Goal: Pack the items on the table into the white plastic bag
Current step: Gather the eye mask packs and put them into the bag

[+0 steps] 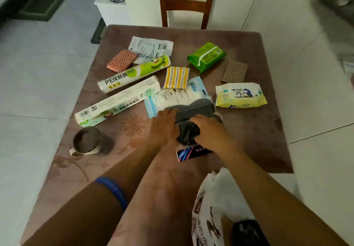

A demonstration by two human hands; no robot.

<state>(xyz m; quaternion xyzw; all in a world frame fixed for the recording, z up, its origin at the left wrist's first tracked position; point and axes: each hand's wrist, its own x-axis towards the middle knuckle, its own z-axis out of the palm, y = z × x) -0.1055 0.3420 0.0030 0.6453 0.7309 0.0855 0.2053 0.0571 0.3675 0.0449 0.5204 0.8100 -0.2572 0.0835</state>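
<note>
Both hands rest on a dark grey packet (188, 131) with a colourful card end (193, 153) in the middle of the table. My left hand (164, 127) presses its left side and my right hand (207, 129) grips its right side. The white plastic bag (214, 198) with brown print lies at the near right edge, under my right forearm, with a dark object (247, 230) by it. Other items lie beyond: a cling film roll (134, 73), a long box (116, 102), a striped pack (177, 77), green wipes (206, 56) and yellow wipes (240, 95).
A cup (87, 140) stands at the near left of the brown table (258, 131). An orange sponge (121, 61), a brown sponge (234, 71), a white sachet (151, 48) and a blue-white packet (176, 96) lie around. A wooden chair (186, 0) stands at the far side.
</note>
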